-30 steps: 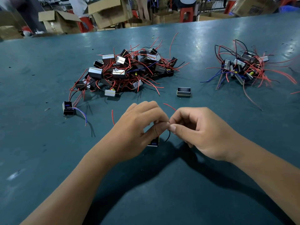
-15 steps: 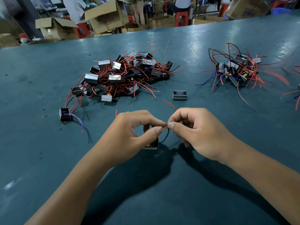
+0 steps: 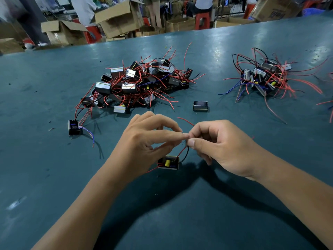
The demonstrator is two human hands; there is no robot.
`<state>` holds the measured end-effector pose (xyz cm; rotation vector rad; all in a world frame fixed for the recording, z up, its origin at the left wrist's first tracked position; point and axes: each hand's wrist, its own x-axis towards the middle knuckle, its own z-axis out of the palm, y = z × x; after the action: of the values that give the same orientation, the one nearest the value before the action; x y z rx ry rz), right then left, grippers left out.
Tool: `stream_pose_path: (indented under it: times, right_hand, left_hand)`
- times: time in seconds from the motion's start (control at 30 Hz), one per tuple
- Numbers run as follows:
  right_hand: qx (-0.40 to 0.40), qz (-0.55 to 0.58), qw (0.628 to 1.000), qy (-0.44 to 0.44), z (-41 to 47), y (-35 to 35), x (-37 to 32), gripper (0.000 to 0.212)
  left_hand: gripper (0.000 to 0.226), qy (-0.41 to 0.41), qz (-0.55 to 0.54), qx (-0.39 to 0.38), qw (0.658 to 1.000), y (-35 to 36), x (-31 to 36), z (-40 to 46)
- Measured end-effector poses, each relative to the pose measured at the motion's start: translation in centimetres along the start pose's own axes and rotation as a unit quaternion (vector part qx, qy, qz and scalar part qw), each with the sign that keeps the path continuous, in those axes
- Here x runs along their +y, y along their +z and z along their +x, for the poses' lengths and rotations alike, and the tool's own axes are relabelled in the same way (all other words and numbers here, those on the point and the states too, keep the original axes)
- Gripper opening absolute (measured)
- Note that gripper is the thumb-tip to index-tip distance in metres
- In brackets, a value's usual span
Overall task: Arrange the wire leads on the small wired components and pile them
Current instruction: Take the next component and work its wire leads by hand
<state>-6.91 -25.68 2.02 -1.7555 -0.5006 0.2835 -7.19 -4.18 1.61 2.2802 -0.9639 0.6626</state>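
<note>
A small component point(image 3: 168, 162) with a yellow capacitor is seen just above the teal counter point(image 3: 54, 168), hanging by its red and black leads point(image 3: 183, 151). The leads are pinched by the left hand point(image 3: 144, 143) and the right hand point(image 3: 221, 148), each grip clamped on them, fingertips touching. A large pile point(image 3: 137, 83) lies beyond, a smaller pile point(image 3: 266, 78) to the right, and two loose units point(image 3: 73, 127) point(image 3: 200, 106) lie apart. Print on a far box point(image 3: 277, 11) is illegible.
</note>
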Motion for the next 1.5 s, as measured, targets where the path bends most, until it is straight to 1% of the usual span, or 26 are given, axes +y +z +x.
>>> stream_pose_path:
  times: [0.17,0.33,0.5,0.7,0.93,1.07,1.23,1.4,1.5]
  right_hand:
    - [-0.008,-0.002,1.0,-0.004,0.0,-0.1,0.0,0.021]
    - [-0.023,0.008,1.0,0.005,0.0,-0.3,-0.1,0.019]
    - [-0.033,0.009,0.999,0.002,0.0,-0.4,0.0,0.016]
    - [-0.036,0.001,0.999,-0.001,0.0,-0.4,0.3,0.016]
    - [-0.033,-0.01,0.999,-0.006,0.0,-0.2,0.4,0.012]
    - [-0.016,-0.019,0.999,-0.03,0.0,-0.1,0.5,0.013]
    - [-0.001,-0.06,0.996,-0.072,-0.1,-0.1,0.7,0.012]
    - [0.037,-0.104,0.988,-0.111,-0.2,0.3,0.8,0.01]
    - [0.063,-0.142,0.979,-0.136,-0.3,0.7,0.8,0.009]
  left_hand:
    - [0.014,0.012,0.025,-0.005,1.0,0.0,0.0,0.0]
    - [0.016,0.015,0.041,0.018,0.999,-0.1,0.1,0.1]
    - [0.005,0.026,0.057,0.006,0.998,-0.2,0.3,0.1]
    - [0.014,0.067,0.116,0.001,0.991,-0.5,0.5,0.2]
    - [0.019,0.071,0.123,-0.005,0.99,-0.5,0.7,0.2]
    - [0.022,0.023,0.077,-0.005,0.997,-0.1,0.9,0.3]
    - [0.016,-0.062,-0.012,-0.034,0.997,0.2,1.2,0.1]
    - [0.018,-0.145,-0.113,-0.059,0.981,0.3,1.9,0.2]
    - [0.018,-0.224,-0.169,-0.071,0.957,0.4,2.3,0.2]
